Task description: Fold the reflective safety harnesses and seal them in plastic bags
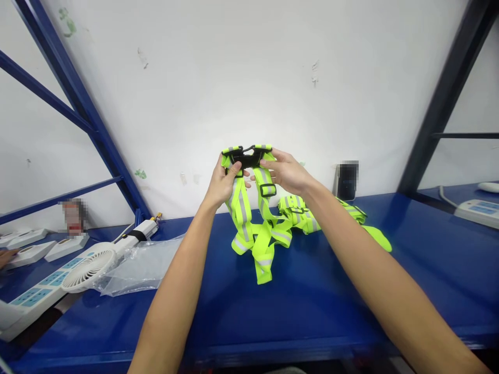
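Note:
Both my hands hold up a neon-yellow reflective harness [244, 208] with grey stripes and black buckles. My left hand [226, 182] grips its left side, thumb on the black buckle part. On the other side, my right hand [286, 169] pinches the strap by the buckle, with a black slider [267, 190] hanging just below. The two buckle halves sit close together; I cannot tell whether they are joined. Loose straps droop down to the blue table [304, 296]. Behind my right forearm lies a second bundle of neon-yellow straps [298, 213], partly hidden.
A white handheld fan [91, 270], a clear plastic bag [136, 267] and a long power strip [42, 293] lie at the left. A dark blurred object [346, 180] leans on the wall. Another power strip [481, 212] is at far right. Blue shelf posts [89, 114] flank the table.

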`<state>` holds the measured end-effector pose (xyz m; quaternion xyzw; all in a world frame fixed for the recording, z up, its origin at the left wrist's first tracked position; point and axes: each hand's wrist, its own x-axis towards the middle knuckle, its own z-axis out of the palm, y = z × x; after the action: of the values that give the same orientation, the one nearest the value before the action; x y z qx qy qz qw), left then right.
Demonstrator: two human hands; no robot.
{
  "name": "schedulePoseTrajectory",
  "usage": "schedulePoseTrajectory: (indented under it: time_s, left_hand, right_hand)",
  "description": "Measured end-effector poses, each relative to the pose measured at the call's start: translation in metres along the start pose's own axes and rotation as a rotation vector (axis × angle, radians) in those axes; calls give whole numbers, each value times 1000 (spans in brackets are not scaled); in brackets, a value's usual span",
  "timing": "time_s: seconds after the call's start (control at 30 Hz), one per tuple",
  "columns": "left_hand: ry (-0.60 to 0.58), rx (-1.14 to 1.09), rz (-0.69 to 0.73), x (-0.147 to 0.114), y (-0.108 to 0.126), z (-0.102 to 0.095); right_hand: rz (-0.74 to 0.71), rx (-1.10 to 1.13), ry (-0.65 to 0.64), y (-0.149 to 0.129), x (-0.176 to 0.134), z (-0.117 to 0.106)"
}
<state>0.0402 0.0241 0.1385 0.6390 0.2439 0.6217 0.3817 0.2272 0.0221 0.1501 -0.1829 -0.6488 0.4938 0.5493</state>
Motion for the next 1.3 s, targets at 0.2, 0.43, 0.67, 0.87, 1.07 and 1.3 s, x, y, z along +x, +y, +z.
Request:
schedulePoseTrajectory:
  time_s: [0.2, 0.43, 0.67, 0.87, 1.07, 1.3]
  left_hand:
    - [-13, -21, -57, -1, -1, -3]
    - [-29, -5, -14, -2, 4, 2]
    - [201, -23, 81, 2, -6, 4]
    - [216, 10, 122, 2, -11, 5]
    - [137, 76, 163, 0, -13, 4]
    - [72, 113, 135, 2, -13, -1]
  right_hand:
    - [-54, -80, -58, 1, -2, 1]
    - [-191, 15, 293, 19, 7, 15]
    - [-164, 83, 432, 24, 9, 28]
    - [-153, 47, 437, 27, 9, 28]
    - [-7, 160, 442, 26, 9, 24]
    - [20, 216, 259, 12, 2, 22]
